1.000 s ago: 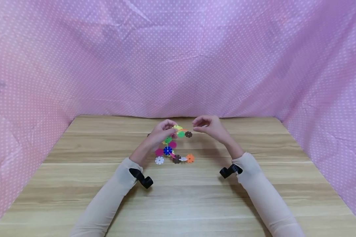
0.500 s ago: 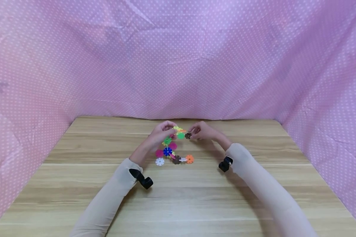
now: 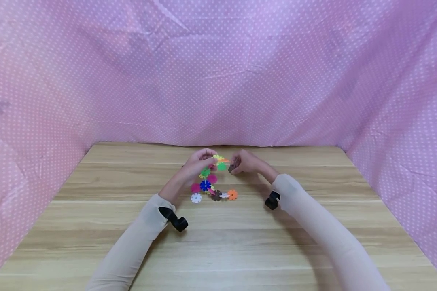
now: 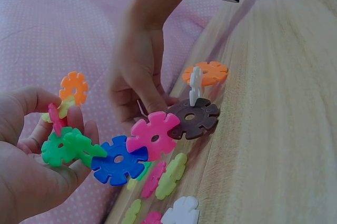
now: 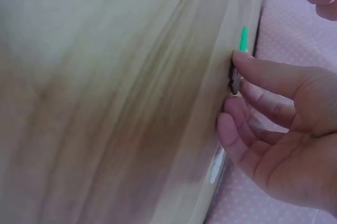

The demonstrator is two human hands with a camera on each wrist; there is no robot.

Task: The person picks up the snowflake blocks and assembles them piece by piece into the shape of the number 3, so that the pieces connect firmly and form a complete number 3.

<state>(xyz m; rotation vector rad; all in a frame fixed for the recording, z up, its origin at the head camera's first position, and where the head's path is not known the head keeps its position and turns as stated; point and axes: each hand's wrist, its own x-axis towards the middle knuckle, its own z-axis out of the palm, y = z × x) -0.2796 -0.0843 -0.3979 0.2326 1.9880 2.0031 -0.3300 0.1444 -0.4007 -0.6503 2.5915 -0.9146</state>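
A chain of slotted plastic snowflake discs hangs from my left hand (image 3: pixel 198 166). Thumb and fingers pinch it near the yellow disc (image 4: pixel 64 109) and pink disc (image 4: pixel 55 118), with an orange disc (image 4: pixel 73 87) beyond. Down the chain come green discs (image 4: pixel 59 146), a blue disc (image 4: pixel 119 161), a pink disc (image 4: pixel 154 135), a brown disc (image 4: pixel 195 119), a white disc (image 4: pixel 195 84) and an orange disc (image 4: pixel 215 71) at the end. My right hand (image 3: pixel 245 161) pinches a separate brown disc (image 5: pixel 235 81) edge-on, just above the tabletop.
Several loose discs lie on the wooden table (image 3: pixel 218 250): a white disc (image 3: pixel 196 198), a pink disc (image 3: pixel 195 188) and a green disc (image 3: pixel 221 166) among them. Another white disc (image 5: pixel 216 165) lies beneath my right fingers. Pink dotted cloth (image 3: pixel 218 81) surrounds the table's back and sides.
My right hand has come down and left to the loose brown disc and now pinches it, tilting it. My left hand and the chain have stayed nearly still.
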